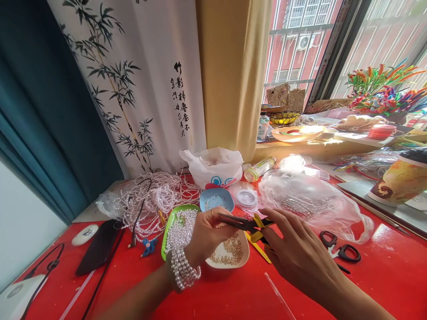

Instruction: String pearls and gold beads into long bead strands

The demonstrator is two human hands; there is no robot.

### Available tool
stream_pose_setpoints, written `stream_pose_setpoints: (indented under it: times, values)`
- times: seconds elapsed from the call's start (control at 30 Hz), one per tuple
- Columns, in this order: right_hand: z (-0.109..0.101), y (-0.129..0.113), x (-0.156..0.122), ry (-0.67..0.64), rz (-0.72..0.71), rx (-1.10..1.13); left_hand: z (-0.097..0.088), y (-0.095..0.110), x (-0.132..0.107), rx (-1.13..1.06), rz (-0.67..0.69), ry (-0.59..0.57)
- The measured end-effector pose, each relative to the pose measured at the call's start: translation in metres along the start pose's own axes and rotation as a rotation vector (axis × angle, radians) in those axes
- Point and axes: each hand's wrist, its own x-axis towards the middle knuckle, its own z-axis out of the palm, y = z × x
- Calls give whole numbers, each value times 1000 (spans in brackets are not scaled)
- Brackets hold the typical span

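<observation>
My right hand (293,242) is closed around the yellow-and-black handles of needle-nose pliers (240,222), whose jaws point left. Their tips reach the fingers of my left hand (208,235), which are pinched together; whatever lies between them is too small to make out. A bracelet of several pearl strands (183,269) circles my left wrist. Below the hands, partly covered, is a white dish (230,265) of small gold beads (235,252). A green tray (164,246) of white pearl beads (180,229) stands to its left. Behind sits a blue dish (207,195) with tiny metal pieces.
Strung pearls (163,195) lie heaped at the back left, near a black phone (99,246) and cables. A white plastic bag (213,169) stands behind the dishes. To the right are a clear bag (300,195), scissors (340,251) and a paper cup (400,178).
</observation>
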Motion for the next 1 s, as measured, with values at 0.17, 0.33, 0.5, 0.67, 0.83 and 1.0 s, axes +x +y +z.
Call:
stream_pose_setpoints:
  times: [0.17, 0.33, 0.5, 0.67, 0.83, 1.0]
  values:
    - [-2, 2, 0, -6, -14, 4, 0, 1, 0, 1, 14, -14]
    - [-3, 2, 3, 16, -18, 40, 3, -2, -1, -187, -127, -41]
    - [-3, 0, 2, 41, -19, 63, 6, -5, -1, -329, -166, -56]
    - [-2, 0, -1, 45, -15, 50, 8, -4, -1, -376, -161, -69]
    - [-5, -1, -1, 44, -12, 41, 7, -3, -1, -365, -153, -55]
    - [-6, -2, 0, 50, -18, 41, 6, -2, -2, -353, -145, -49]
